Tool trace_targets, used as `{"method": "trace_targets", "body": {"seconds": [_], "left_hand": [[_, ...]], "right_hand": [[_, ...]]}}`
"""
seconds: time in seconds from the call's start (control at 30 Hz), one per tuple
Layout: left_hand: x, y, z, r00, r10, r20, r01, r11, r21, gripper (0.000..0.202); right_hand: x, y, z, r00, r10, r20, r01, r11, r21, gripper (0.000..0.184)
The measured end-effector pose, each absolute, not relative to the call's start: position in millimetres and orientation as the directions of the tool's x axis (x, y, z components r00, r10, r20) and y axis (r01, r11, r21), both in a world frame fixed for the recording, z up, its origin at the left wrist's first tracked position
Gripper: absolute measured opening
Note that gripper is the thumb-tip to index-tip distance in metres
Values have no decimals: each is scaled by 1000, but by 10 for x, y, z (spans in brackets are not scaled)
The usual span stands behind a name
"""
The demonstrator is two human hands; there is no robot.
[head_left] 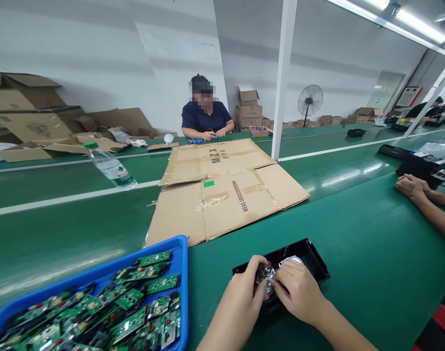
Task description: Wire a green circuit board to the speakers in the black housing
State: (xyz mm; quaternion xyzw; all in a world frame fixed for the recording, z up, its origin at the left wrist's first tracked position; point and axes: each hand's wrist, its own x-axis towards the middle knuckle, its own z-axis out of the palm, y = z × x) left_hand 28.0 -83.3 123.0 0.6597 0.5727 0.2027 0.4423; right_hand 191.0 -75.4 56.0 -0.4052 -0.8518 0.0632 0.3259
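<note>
A long green workbench (354, 253) fills my view, a flattened cardboard sheet (226, 190) lying on it. My left hand (240, 304) and right hand (299, 292) meet over a black plastic housing (310, 256), which lies flat, probably for steadiness. Both sets of fingers pinch a small wired part (267, 274) just above its silver speaker. A blue tray (180, 273) of circuit boards sits left.

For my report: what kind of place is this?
Probably an electronics assembly line in a factory: a long green workbench, a blue tray full of circuit boards, and stacked cardboard boxes along the wall.
</note>
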Motion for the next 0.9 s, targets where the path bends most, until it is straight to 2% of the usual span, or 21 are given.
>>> {"method": "trace_targets", "body": {"seconds": [0.17,0.37,0.57,0.73,0.9], "left_hand": [[248,-852,1243,296,926,-236,585,19,811,25],[169,-831,1226,353,903,-243,546,12,838,23],[180,-791,1237,327,910,-257,544,41,838,23],[170,-786,1277,346,903,-256,545,29,838,24],[156,-808,1328,328,907,-265,565,37,824,22]], "right_hand": [[1912,-734,568,-503,747,434,616,662,-427,23],[1922,-742,543,-445,829,338,623,558,-549,21],[1880,-742,490,-428,807,406,654,587,-477,25],[1867,-729,486,-336,905,262,668,425,-611,17],[1860,-720,583,-212,969,129,678,240,-695,16]]}}
